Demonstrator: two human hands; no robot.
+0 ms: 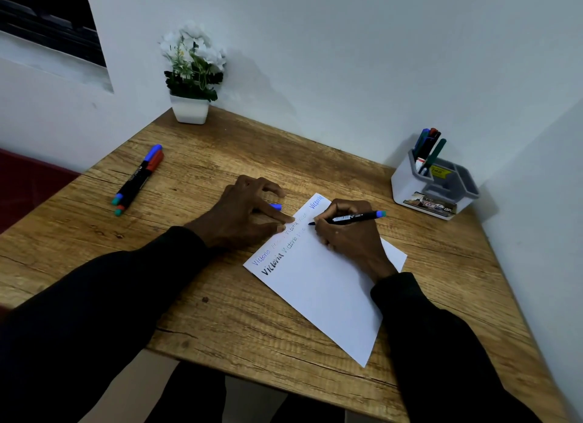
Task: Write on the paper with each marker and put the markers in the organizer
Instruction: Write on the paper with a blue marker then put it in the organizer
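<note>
Step in hand: writing. Blue marker (pixel 353 217) pinched in right hand (pixel 350 233), tip on paper (pixel 321 296), mid-surface. Left hand (pixel 243 214) spread, fingertips pressing paper's edge. Next, likely: recapping, then organizer (pixel 407 185), far right. Two markers (pixel 138 178) waiting far left.

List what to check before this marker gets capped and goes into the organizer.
1. Marker gripped firmly by right hand, tip at the paper: ok.
2. Paper pinned by left hand: ok.
3. Blue cap close by the left hand's fingers: ok; pinched or lying loose: cannot tell.
4. Organizer upright, with empty compartments: ok.
5. All markers stowed: not ok, two capped markers lie on the table.
</note>
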